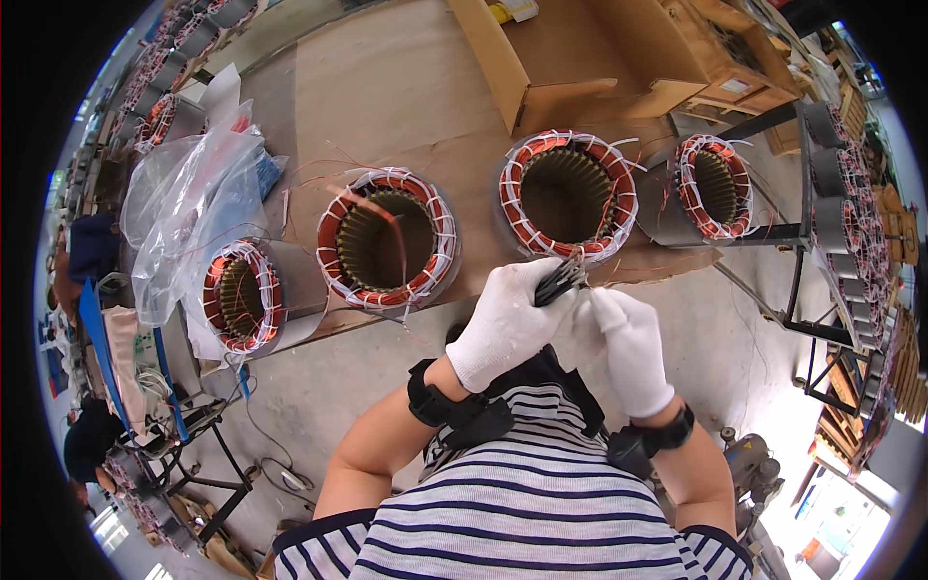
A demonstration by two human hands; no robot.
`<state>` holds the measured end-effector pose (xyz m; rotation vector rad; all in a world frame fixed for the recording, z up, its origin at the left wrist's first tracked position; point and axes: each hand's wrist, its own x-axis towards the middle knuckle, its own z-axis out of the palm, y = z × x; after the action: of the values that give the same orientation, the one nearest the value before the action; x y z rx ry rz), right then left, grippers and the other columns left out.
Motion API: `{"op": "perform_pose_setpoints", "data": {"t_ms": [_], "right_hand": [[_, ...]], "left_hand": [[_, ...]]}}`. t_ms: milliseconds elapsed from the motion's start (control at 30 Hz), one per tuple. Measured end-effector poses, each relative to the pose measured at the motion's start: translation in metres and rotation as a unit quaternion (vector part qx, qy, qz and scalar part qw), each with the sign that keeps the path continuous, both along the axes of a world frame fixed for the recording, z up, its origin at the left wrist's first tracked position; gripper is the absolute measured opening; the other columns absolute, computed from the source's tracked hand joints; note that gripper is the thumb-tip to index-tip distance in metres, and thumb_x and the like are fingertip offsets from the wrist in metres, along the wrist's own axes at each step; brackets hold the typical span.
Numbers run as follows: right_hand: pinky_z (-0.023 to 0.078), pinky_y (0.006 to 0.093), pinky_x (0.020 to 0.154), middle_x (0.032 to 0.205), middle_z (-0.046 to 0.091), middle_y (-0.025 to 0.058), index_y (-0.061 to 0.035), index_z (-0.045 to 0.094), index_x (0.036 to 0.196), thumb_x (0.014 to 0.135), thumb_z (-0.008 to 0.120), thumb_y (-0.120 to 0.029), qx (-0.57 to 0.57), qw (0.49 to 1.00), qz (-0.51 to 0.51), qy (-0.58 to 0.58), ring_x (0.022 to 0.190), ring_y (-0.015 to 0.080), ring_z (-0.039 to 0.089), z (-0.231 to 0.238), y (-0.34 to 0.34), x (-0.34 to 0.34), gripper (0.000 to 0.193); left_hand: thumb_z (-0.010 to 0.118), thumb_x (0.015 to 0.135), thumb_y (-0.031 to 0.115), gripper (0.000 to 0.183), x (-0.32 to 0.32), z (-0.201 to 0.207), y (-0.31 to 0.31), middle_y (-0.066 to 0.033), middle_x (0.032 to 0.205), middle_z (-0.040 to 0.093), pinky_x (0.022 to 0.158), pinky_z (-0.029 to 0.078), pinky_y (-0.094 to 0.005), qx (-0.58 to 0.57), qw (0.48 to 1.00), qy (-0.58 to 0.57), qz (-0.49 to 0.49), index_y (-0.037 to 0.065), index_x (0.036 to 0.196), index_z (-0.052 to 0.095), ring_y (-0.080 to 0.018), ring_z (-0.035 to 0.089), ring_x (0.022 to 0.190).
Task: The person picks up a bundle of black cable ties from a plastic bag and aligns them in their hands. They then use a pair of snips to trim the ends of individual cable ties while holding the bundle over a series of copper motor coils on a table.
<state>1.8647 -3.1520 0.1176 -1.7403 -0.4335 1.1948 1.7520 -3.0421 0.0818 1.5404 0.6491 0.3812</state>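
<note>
My gloved left hand [505, 317] is closed around a bundle of black lead wires [555, 286], whose stripped ends fan out toward the right. Beside it, the fingertips of my gloved right hand [628, 340] are pinched together close to those ends. What lies between them is too small to make out. Just beyond both hands stands a motor stator [515, 220], its orange-red winding ring laced with white cord. Another stator [331, 253] stands upright to its left, with loose thin copper wires rising from it.
More stators lie on their sides at the bench's right end [688, 198] and left end [274, 300]. Clear plastic bags [184, 208] are heaped at the left. An open cardboard box [498, 72] sits at the back. A rack of stators [833, 213] stands at the right.
</note>
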Motion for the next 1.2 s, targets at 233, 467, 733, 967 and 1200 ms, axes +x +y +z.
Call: {"op": "perform_pose_setpoints", "data": {"t_ms": [233,467,733,967,1200], "right_hand": [[0.046,0.0335,0.06,0.071,0.054,0.0085,-0.0066,0.059,0.096,0.08,0.064,-0.014,0.111,0.754,0.175,-0.623,0.063,0.023,0.053,-0.014,0.003,0.013,0.018],[0.039,0.0212,0.048,0.069,0.053,0.0023,-0.0012,0.057,0.093,0.094,0.051,-0.013,0.08,0.945,-0.17,0.267,0.058,0.0107,0.053,-0.016,-0.006,0.0,0.013],[0.045,0.0303,0.057,0.075,0.058,0.0061,-0.0043,0.06,0.091,0.082,0.064,-0.012,0.101,0.875,0.03,-0.473,0.063,0.0201,0.056,-0.025,-0.004,-0.002,0.012],[0.046,0.0256,0.058,0.078,0.063,0.0052,0.0011,0.06,0.095,0.095,0.054,-0.023,0.223,0.934,-0.191,0.203,0.062,0.0121,0.056,-0.057,-0.01,-0.026,0.025],[0.048,0.0259,0.07,0.087,0.065,0.0104,0.0037,0.059,0.11,0.091,0.058,-0.027,0.047,0.994,-0.1,0.013,0.074,0.0151,0.06,-0.05,-0.044,-0.061,0.036]], "left_hand": [[0.054,0.085,0.003,0.013,0.003,0.007,0.005,-0.0019,0.065,0.058,0.054,0.043,-0.0239,-0.066,0.997,0.028,-0.011,-0.002,0.093,0.063,-0.006,0.051,0.057],[0.062,0.079,0.006,0.015,0.001,0.011,0.003,-0.0171,0.068,0.06,0.06,0.047,-0.031,0.09,0.996,0.022,-0.008,-0.003,0.091,0.061,-0.0139,0.056,0.059],[0.059,0.082,0.005,0.014,0.0,0.006,0.008,-0.0119,0.067,0.06,0.061,0.046,-0.0289,0.05,0.998,0.008,-0.029,-0.002,0.093,0.063,-0.0085,0.049,0.061],[0.059,0.085,0.006,0.014,-0.002,-0.006,0.003,-0.0132,0.071,0.063,0.064,0.048,-0.0272,0.075,0.996,0.003,-0.037,-0.001,0.096,0.064,-0.0108,0.057,0.064],[0.059,0.084,-0.001,0.019,-0.028,-0.013,-0.002,-0.0156,0.092,0.067,0.074,0.05,-0.0278,0.185,0.981,-0.045,0.036,-0.001,0.103,0.064,-0.0203,0.066,0.081]]}}
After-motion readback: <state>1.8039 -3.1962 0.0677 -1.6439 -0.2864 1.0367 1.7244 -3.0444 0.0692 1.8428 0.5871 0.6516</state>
